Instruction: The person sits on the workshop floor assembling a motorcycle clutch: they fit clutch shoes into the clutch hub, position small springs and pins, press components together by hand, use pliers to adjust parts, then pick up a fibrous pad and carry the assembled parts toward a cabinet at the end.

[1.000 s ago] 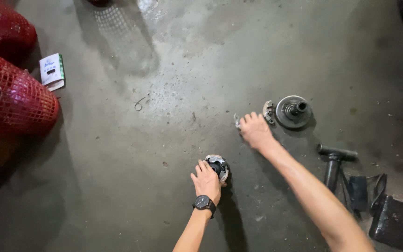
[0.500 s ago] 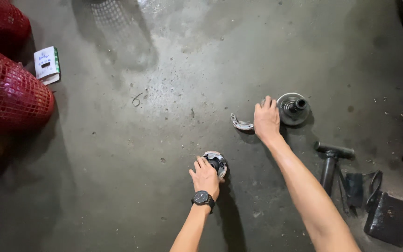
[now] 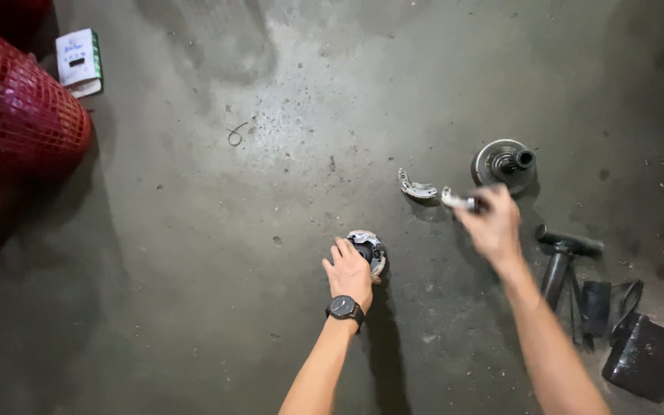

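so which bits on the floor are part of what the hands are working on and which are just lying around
In hand or close by:
- left hand on the round metal assembly
- right hand lifting a small metal piece
- curved metal shoe
- round pulley disc

Lying about:
- black T-handle tool
- black pouch
- red mesh basket
- small white and green box

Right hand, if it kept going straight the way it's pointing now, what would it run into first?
The right hand holds a small metal piece pointing up-left. First in that line is probably the curved metal shoe on the concrete floor, though the hand's height above it is unclear.
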